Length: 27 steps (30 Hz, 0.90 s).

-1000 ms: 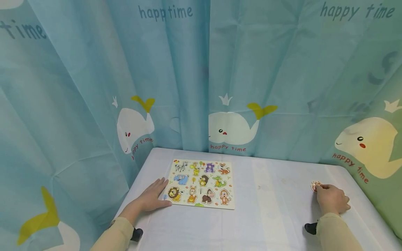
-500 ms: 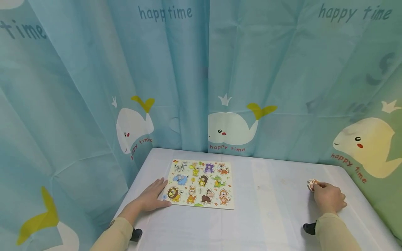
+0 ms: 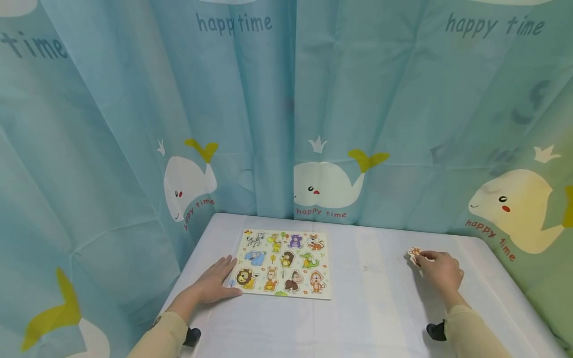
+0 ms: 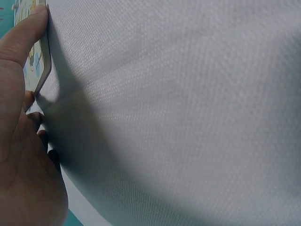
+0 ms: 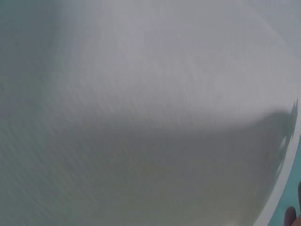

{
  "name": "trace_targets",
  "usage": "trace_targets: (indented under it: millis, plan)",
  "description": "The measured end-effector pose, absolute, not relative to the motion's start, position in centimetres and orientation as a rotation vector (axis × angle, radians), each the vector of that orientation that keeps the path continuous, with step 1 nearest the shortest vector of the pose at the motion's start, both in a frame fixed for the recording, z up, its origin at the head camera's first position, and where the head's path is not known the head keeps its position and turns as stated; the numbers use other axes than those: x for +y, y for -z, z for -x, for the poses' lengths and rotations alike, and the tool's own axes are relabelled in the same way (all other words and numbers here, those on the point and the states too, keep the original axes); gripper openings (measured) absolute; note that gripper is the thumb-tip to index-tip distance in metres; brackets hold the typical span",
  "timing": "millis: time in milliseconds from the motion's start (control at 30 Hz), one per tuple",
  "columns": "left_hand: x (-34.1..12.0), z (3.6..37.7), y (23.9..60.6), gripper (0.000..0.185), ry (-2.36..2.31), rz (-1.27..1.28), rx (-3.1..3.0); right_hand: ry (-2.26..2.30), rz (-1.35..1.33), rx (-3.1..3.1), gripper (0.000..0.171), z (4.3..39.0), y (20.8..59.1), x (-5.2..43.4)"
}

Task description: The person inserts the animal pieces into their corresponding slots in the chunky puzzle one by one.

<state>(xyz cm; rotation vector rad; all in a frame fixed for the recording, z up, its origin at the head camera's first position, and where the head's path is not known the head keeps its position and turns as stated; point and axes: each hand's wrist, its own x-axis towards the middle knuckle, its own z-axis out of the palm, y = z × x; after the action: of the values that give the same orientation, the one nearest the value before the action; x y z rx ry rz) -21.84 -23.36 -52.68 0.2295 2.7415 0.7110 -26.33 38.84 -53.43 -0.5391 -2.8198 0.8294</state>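
Note:
An animal puzzle board (image 3: 297, 266) lies flat on the white-covered table, with zebra, giraffe, elephant, lion and other pictures. My left hand (image 3: 212, 283) rests at its left edge with fingers spread and thumb along the front corner. In the left wrist view, the thumb of that hand (image 4: 23, 40) lies on the board's edge (image 4: 46, 61). Well to the right of the board, my right hand (image 3: 440, 273) pinches a small orange-and-white animal puzzle piece (image 3: 413, 253) between thumb and fingers. The right wrist view catches only fingertips (image 5: 291, 217) at its lower right corner; the piece is out of that view.
A light cloth covers the table (image 3: 358, 318). Behind it and at the sides hangs a blue-green curtain (image 3: 268, 124) printed with whales. Small black objects (image 3: 192, 337) sit under both wrists.
My right hand has moved left with the puzzle piece, away from the table's right side. The left hand stays at the board. The head view has shifted slightly.

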Motion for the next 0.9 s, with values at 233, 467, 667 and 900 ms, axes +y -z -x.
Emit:
trace_targets:
  millis: [233, 467, 667, 900]
  plan:
    - [-23.5, 21.9, 52.9, 0.103, -0.713, -0.236, 2.745, -0.802, 0.242, -2.849, 0.033, 26.1, 53.7, 36.3]
    - [-23.5, 22.0, 53.0, 0.103, -0.707, -0.263, 2.756, -0.829, 0.021, -2.874, 0.025, 25.6, 54.0, 34.4]
    - [-23.6, 21.9, 52.9, 0.103, -0.723, -0.262, 2.744, -0.800, -0.135, -2.870, 0.016, 24.8, 54.4, 33.2]
    - [-23.6, 21.8, 52.8, 0.103, -0.739, -0.263, 2.741, -0.791, -0.274, -2.858, 0.008, 24.2, 54.5, 32.3]
